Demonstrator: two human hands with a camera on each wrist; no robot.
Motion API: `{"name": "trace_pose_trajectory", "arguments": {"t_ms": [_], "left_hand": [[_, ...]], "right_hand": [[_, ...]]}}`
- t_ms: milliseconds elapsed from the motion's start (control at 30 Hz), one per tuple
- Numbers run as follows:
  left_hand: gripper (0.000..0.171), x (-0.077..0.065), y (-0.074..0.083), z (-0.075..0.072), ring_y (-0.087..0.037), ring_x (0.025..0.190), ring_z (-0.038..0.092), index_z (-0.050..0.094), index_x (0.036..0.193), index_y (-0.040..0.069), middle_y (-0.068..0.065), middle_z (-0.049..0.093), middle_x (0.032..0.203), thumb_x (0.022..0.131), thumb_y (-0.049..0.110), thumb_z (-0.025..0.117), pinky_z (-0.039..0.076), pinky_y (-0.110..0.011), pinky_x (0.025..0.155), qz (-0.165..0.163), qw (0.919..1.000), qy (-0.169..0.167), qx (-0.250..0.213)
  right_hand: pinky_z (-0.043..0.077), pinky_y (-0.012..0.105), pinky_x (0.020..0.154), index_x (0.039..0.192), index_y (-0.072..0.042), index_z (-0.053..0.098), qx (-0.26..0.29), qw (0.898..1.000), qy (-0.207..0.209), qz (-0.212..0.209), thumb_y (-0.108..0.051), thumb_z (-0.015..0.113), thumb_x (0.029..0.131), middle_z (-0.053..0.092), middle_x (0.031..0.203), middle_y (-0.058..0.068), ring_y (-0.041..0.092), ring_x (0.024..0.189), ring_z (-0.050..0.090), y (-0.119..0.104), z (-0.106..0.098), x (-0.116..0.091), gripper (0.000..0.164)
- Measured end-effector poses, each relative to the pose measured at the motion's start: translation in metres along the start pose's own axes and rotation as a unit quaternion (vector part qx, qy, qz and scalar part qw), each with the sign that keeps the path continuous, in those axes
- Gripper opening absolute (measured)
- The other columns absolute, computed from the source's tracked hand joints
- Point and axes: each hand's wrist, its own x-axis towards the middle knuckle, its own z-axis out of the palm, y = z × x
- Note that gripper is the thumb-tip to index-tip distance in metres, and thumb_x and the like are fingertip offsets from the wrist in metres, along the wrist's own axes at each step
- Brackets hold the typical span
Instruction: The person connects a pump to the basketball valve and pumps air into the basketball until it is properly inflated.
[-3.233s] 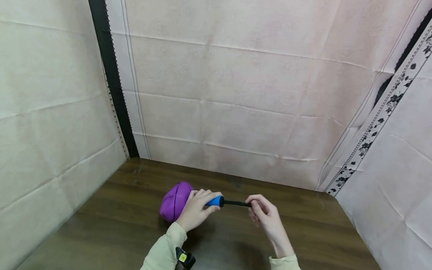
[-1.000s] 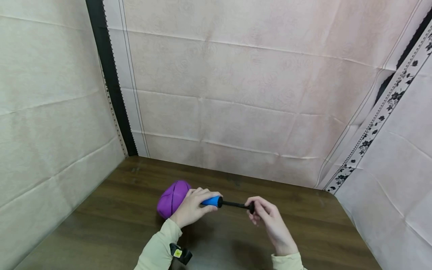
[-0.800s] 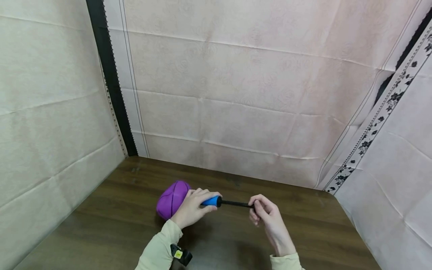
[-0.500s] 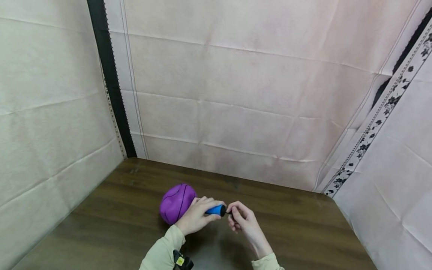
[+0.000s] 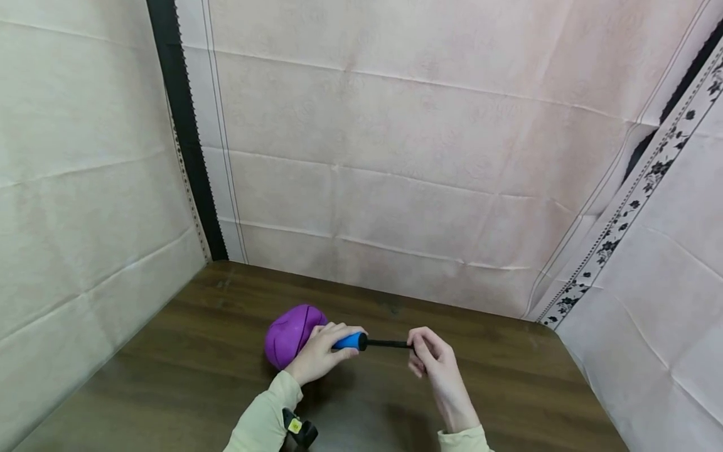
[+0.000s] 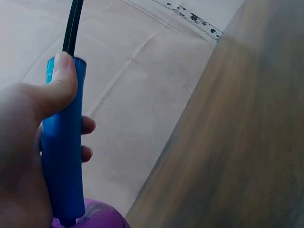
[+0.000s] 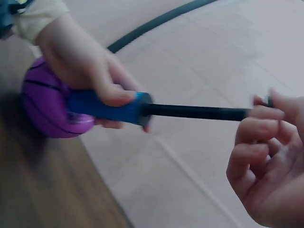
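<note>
A dented purple ball (image 5: pixel 289 339) with black seam lines sits close over the table at the left. My left hand (image 5: pixel 317 359) grips the blue barrel (image 5: pixel 349 341) of a hand pump, thumb near its top end in the left wrist view. The barrel's lower tip meets the purple ball (image 7: pixel 42 107) in the right wrist view, where the ball caves in around it. A long stretch of black plunger rod (image 5: pixel 386 343) shows outside the barrel. The thumb and fingers of my right hand (image 5: pixel 439 367) pinch the rod's far end, mostly covering its handle.
The brown wooden table (image 5: pixel 531 389) lies beneath both hands. Pale creased cloth (image 5: pixel 429 157) hangs behind it, with more cloth on the left and right sides. A black device (image 5: pixel 299 428) is strapped on the left wrist.
Half a second ago the rod was nearly all inside the barrel. My right hand has since moved right, drawing it out; about a second ago it was also out.
</note>
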Motion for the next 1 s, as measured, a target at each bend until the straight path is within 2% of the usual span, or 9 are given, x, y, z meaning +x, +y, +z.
{"name": "trace_pose_trajectory", "arguments": {"t_ms": [67, 267, 367, 467, 567, 733, 867, 1000], "left_hand": [[0.033, 0.0, 0.0, 0.002, -0.016, 0.11, 0.054, 0.057, 0.127, 0.039, 0.009, 0.064, 0.121, 0.094, 0.042, 0.059, 0.03, -0.044, 0.095, -0.002, 1.0, 0.001, 0.001], [0.033, 0.0, 0.007, 0.007, -0.016, 0.105, 0.053, 0.059, 0.127, 0.034, 0.007, 0.065, 0.116, 0.094, 0.039, 0.06, 0.029, -0.042, 0.092, 0.008, 0.9998, -0.015, -0.005], [0.034, 0.001, 0.01, 0.006, -0.014, 0.104, 0.052, 0.058, 0.127, 0.035, 0.007, 0.065, 0.114, 0.094, 0.041, 0.059, 0.029, -0.04, 0.09, 0.011, 0.9995, -0.027, -0.012], [0.034, 0.002, 0.011, 0.002, -0.014, 0.105, 0.053, 0.057, 0.128, 0.037, 0.007, 0.064, 0.114, 0.094, 0.042, 0.058, 0.03, -0.041, 0.091, 0.013, 0.9993, -0.031, -0.017], [0.035, 0.002, 0.007, -0.003, -0.015, 0.107, 0.054, 0.056, 0.129, 0.037, 0.007, 0.064, 0.116, 0.094, 0.041, 0.059, 0.03, -0.043, 0.094, 0.01, 0.9995, -0.024, -0.018], [0.036, 0.002, 0.005, -0.007, -0.017, 0.108, 0.054, 0.056, 0.129, 0.037, 0.007, 0.064, 0.117, 0.094, 0.039, 0.059, 0.03, -0.044, 0.095, 0.009, 0.9996, -0.011, -0.025], [0.036, 0.002, 0.01, -0.005, -0.017, 0.107, 0.055, 0.057, 0.129, 0.034, 0.006, 0.066, 0.117, 0.093, 0.038, 0.061, 0.031, -0.041, 0.092, 0.031, 0.9991, -0.002, -0.028], [0.037, 0.001, 0.019, -0.002, -0.013, 0.103, 0.055, 0.06, 0.126, 0.029, 0.007, 0.067, 0.112, 0.089, 0.031, 0.066, 0.032, -0.038, 0.089, 0.062, 0.9979, 0.013, -0.01]], "right_hand": [[0.02, 0.031, 0.047, 0.094, -0.008, 0.052, 0.02, 1.0, -0.01, 0.004, -0.019, 0.042, 0.104, 0.032, 0.061, -0.008, 0.006, 0.05, 0.032, 0.008, 0.007, 0.002, 0.018], [0.021, 0.033, 0.048, 0.101, 0.005, 0.041, 0.028, 0.997, -0.026, 0.067, -0.025, 0.041, 0.105, 0.032, 0.06, -0.006, 0.006, 0.046, 0.036, 0.034, 0.027, 0.007, 0.03], [0.023, 0.03, 0.047, 0.103, 0.009, 0.042, 0.004, 0.997, -0.021, 0.077, -0.024, 0.043, 0.104, 0.034, 0.063, -0.005, 0.005, 0.048, 0.035, 0.034, 0.028, 0.008, 0.033], [0.027, 0.023, 0.048, 0.104, 0.01, 0.046, -0.016, 0.996, -0.013, 0.083, -0.026, 0.047, 0.103, 0.037, 0.066, -0.005, 0.004, 0.051, 0.034, 0.024, 0.025, 0.009, 0.036], [0.025, 0.023, 0.048, 0.101, 0.008, 0.049, -0.026, 0.997, 0.005, 0.067, -0.028, 0.047, 0.103, 0.036, 0.065, -0.005, 0.003, 0.052, 0.033, 0.009, 0.019, 0.007, 0.036], [0.018, 0.029, 0.043, 0.091, 0.005, 0.049, -0.03, 0.999, 0.029, -0.007, -0.021, 0.041, 0.105, 0.03, 0.061, -0.004, 0.005, 0.049, 0.027, -0.011, 0.01, 0.001, 0.03], [0.018, 0.034, 0.04, 0.092, 0.009, 0.046, -0.021, 0.999, 0.002, -0.042, -0.015, 0.039, 0.105, 0.024, 0.058, 0.004, 0.012, 0.045, 0.024, -0.006, 0.016, 0.001, 0.029], [0.025, 0.031, 0.039, 0.096, 0.013, 0.043, -0.028, 0.998, -0.044, -0.035, -0.015, 0.035, 0.106, 0.023, 0.057, 0.012, 0.014, 0.044, 0.028, 0.011, 0.027, 0.005, 0.031]]}}
